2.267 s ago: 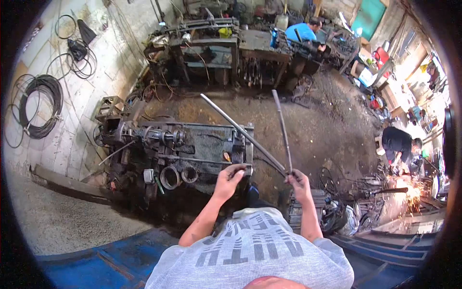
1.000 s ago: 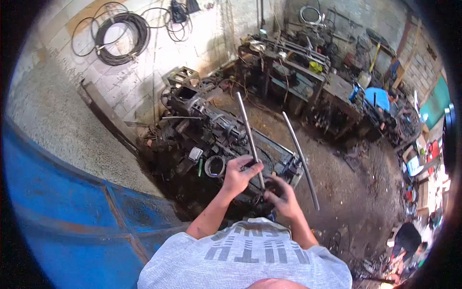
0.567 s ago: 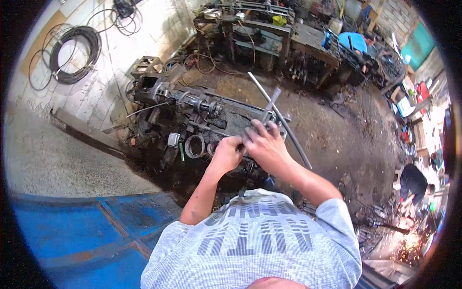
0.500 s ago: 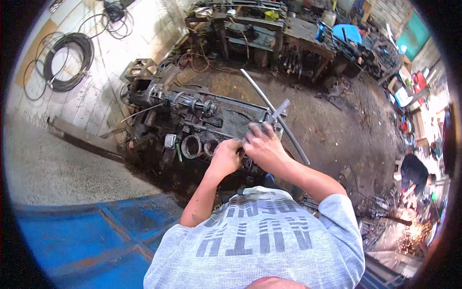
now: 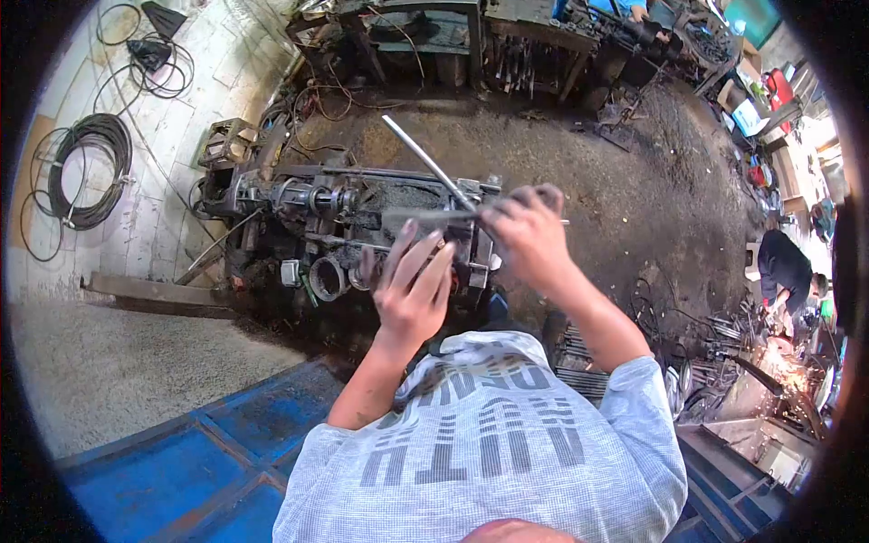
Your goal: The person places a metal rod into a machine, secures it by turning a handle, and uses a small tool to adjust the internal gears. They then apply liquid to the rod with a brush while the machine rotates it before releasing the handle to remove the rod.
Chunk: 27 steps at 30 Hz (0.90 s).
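Observation:
My right hand [image 5: 528, 228] is closed around a flat grey bar-like tool [image 5: 425, 218], blurred by motion, whose exact kind I cannot make out. It points left above the machine bed, and a thin end shows right of the hand. My left hand [image 5: 409, 288] is raised with its fingers spread, just below the tool. A long metal rod [image 5: 418, 152] lies slantwise across the right end of the greasy lathe-like machine [image 5: 299, 195]; its lower part passes behind my right hand. Metal rings [image 5: 328, 279] sit left of my left hand.
A small pale box [image 5: 290, 272] stands by the rings. Workbenches [image 5: 534, 32] line the back. Coiled black cable [image 5: 88, 172] hangs on the left wall. A person in dark clothes [image 5: 784, 267] crouches at right near flying sparks [image 5: 787, 371]. Blue metal panels [image 5: 154, 471] lie lower left.
My hands were together at the machine's right end; now they are apart. The left opened and moved left; the right rose slightly, now with the flat tool. The view shifted.

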Motion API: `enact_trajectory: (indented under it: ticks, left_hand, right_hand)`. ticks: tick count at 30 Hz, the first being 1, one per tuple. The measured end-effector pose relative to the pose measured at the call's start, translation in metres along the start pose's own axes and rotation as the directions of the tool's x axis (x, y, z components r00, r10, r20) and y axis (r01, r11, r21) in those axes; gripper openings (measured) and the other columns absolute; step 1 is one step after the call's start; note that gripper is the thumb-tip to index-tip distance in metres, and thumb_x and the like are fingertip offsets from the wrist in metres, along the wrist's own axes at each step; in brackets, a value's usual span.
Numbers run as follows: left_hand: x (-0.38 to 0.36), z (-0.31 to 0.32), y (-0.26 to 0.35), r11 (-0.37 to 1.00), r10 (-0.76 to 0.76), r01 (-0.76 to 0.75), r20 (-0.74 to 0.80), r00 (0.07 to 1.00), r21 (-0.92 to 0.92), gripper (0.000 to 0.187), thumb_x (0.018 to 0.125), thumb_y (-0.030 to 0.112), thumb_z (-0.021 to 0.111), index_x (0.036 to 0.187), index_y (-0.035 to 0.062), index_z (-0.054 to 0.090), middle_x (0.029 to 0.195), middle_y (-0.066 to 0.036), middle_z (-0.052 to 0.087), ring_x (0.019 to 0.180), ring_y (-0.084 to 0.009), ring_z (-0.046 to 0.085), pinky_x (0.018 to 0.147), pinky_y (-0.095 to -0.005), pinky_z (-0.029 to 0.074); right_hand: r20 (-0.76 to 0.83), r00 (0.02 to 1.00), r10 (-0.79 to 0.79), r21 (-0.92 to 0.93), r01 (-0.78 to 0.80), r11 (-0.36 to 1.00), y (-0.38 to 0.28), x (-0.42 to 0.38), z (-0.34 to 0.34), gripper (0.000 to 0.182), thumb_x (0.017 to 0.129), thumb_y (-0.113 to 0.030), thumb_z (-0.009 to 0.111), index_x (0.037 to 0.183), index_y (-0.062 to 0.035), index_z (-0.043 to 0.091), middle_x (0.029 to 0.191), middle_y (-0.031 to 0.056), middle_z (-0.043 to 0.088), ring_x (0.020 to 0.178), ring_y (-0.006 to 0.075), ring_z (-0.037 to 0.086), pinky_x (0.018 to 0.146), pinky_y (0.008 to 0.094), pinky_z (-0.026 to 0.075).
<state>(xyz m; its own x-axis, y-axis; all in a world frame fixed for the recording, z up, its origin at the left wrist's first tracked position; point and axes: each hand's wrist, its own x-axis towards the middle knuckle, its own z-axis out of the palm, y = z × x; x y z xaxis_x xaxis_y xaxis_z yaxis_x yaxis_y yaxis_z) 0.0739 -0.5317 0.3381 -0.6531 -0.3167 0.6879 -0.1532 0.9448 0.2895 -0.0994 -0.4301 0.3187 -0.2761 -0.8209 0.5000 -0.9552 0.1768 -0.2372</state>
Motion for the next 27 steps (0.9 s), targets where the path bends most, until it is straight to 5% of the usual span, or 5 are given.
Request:
enact_trajectory:
  ticks: [5,9,16,18,27]
  left_hand:
    - [-0.020,0.062,-0.048,0.947,-0.303,0.292,-0.069,0.950,-0.133,0.022,0.077,0.002,0.066,0.099,0.0025,0.064,0.103,-0.012,0.064,0.101,-0.0312,0.060,0.091,-0.0399,0.043]
    - [-0.071,0.137,-0.116,0.548,-0.763,0.768,0.178,0.621,-0.331,0.029,0.082,0.006,0.066,0.109,-0.0023,0.062,0.105,-0.013,0.064,0.096,-0.0221,0.061,0.086,-0.0343,0.046]
    - [-0.106,0.226,-0.178,0.377,-0.783,0.924,0.553,0.285,0.057,0.030,0.088,0.016,0.062,0.108,-0.0055,0.064,0.091,-0.011,0.069,0.085,-0.0154,0.060,0.080,-0.0286,0.045]
    - [-0.119,0.242,-0.191,0.075,-0.809,0.996,0.586,0.036,0.043,0.027,0.086,0.013,0.063,0.108,-0.0038,0.065,0.087,-0.005,0.068,0.079,-0.0142,0.058,0.075,-0.0284,0.045]
    - [-0.107,0.250,-0.175,-0.126,-0.723,0.978,0.690,0.024,-0.166,0.005,0.081,0.013,0.068,0.078,0.0089,0.067,0.073,0.003,0.059,0.065,-0.0081,0.050,0.057,-0.0268,0.041]
  right_hand:
    - [0.196,0.944,0.267,-0.112,-0.249,0.962,0.101,-0.034,0.039,0.027,0.076,-0.012,0.060,0.101,-0.0157,0.069,0.092,0.0019,0.068,0.100,0.0229,0.056,0.092,0.0469,0.033]
    - [0.414,0.842,0.346,-0.132,-0.321,0.938,0.157,-0.092,0.112,0.022,0.075,-0.019,0.064,0.097,-0.0152,0.070,0.087,0.0036,0.067,0.097,0.0252,0.056,0.089,0.0491,0.037]
    - [0.674,0.672,0.305,-0.033,-0.385,0.922,0.156,-0.145,0.183,0.013,0.075,-0.016,0.061,0.082,-0.0143,0.072,0.079,0.0113,0.067,0.094,0.0291,0.060,0.088,0.0525,0.038]
    - [0.711,0.641,0.288,-0.014,-0.396,0.918,0.154,-0.141,0.184,0.012,0.075,-0.016,0.061,0.081,-0.0140,0.072,0.078,0.0110,0.067,0.093,0.0288,0.061,0.088,0.0530,0.038]
    - [0.700,0.672,0.242,0.053,-0.387,0.921,0.157,-0.133,0.199,0.012,0.072,-0.012,0.060,0.076,-0.0085,0.071,0.078,0.0105,0.067,0.092,0.0284,0.061,0.090,0.0511,0.039]
